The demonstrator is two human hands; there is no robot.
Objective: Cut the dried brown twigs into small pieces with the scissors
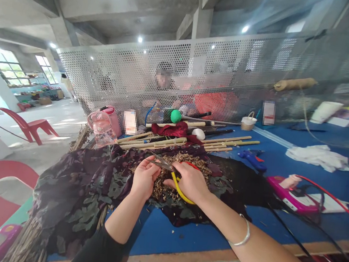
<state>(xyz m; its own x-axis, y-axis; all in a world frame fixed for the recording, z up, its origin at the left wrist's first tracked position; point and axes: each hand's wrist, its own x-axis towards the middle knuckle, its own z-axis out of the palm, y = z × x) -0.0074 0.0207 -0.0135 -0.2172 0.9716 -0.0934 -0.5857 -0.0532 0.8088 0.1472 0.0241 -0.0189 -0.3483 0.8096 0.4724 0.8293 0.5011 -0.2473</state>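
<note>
- my right hand is wrapped round the scissors, blades toward 9 o'clock
- my left hand has its fingertips pinched by the blades, can't tell on what
- dried plant bits heaped under both
- sticks at 12, pink power strip at 3

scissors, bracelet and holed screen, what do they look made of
Scissors: the dull grey blades look like metal; the smooth, evenly coloured yellow handle looks like plastic, perhaps rubber-coated. Bracelet: silvery metal, it seems, from its bright sheen. Holed screen: probably pale grey sheet metal, judging by the regular punched holes, though plastic remains possible.
</note>
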